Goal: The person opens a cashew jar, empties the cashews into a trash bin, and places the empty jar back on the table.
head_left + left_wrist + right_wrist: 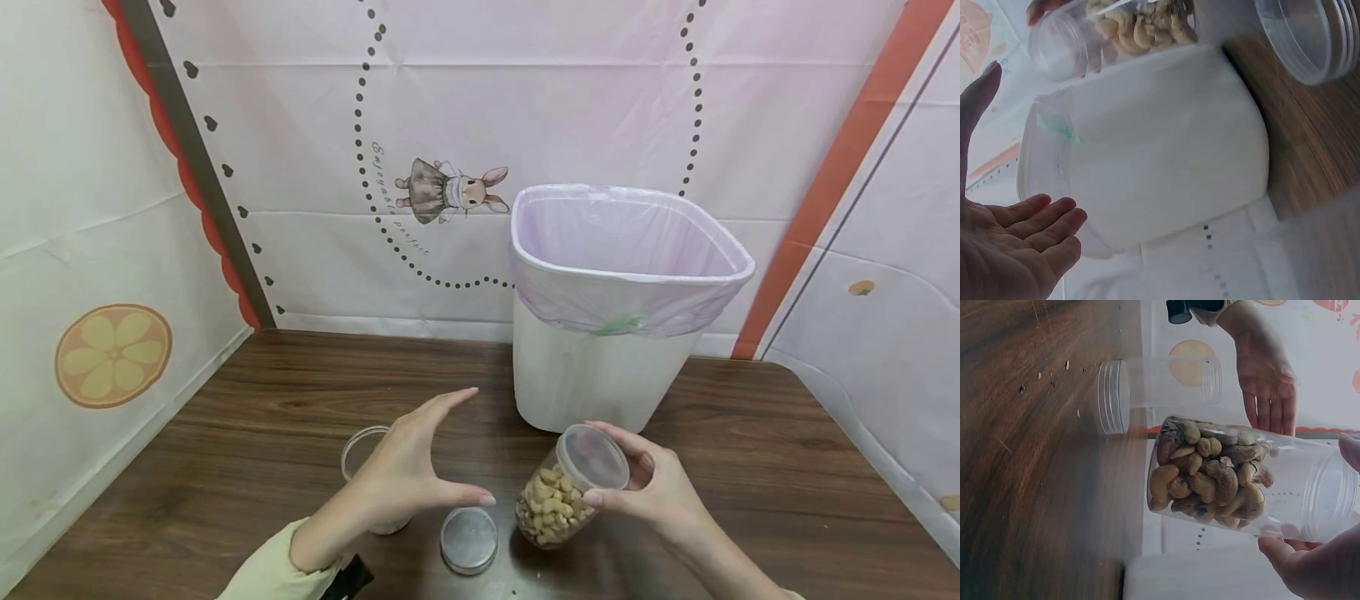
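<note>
The person's right hand (pixel 651 483) has its fingers wrapped round a nut jar (pixel 553 504) near the top, tilting it above the desk (pixel 285 417), in front of the bin (pixel 592 371). Across from me, the left hand (pixel 408 467) hovers near, fingers and thumb spread wide. Under it stands a clear jar (pixel 1172 382); a lid (pixel 469 537) lies between the jars.

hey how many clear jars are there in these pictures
2. The jar of nuts is held in the right hand; the other jar stands on the table, partly hidden behind the left hand. No others show.
</note>
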Action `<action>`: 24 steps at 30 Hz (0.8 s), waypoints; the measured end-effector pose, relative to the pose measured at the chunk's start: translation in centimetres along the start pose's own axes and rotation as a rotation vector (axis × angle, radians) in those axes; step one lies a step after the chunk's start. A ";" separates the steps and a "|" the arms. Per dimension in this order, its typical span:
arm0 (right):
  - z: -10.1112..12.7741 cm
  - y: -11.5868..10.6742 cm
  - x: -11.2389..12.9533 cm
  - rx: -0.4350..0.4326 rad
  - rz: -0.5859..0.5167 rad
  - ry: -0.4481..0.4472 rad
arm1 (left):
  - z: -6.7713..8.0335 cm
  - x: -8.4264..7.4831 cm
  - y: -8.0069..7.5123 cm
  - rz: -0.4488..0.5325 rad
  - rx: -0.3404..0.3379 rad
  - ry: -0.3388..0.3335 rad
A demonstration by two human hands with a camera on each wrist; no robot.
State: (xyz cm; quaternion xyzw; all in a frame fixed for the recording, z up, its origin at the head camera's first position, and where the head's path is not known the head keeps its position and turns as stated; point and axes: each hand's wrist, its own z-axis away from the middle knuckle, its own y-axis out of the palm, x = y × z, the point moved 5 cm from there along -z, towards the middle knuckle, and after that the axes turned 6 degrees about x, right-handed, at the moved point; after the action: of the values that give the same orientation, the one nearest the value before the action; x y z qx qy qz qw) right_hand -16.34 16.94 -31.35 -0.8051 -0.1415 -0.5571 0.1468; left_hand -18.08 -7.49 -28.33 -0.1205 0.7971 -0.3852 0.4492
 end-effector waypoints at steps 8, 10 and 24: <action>0.2 0.1 -0.1 -0.032 -0.035 -0.029 | -0.5 -0.9 1.5 0.003 0.030 0.022; 0.2 0.1 -0.1 -0.032 -0.050 -0.034 | -0.7 -1.0 1.9 0.004 0.037 0.021; 0.4 0.1 -0.7 -0.047 -0.118 0.037 | -1.8 -1.1 4.3 0.019 0.157 -0.019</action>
State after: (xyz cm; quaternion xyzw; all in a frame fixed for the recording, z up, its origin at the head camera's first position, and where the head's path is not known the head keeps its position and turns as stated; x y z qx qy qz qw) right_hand -16.22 16.91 -32.14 -0.7880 -0.1728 -0.5829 0.0972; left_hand -18.21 -3.10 -30.24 -0.0810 0.7611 -0.4412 0.4685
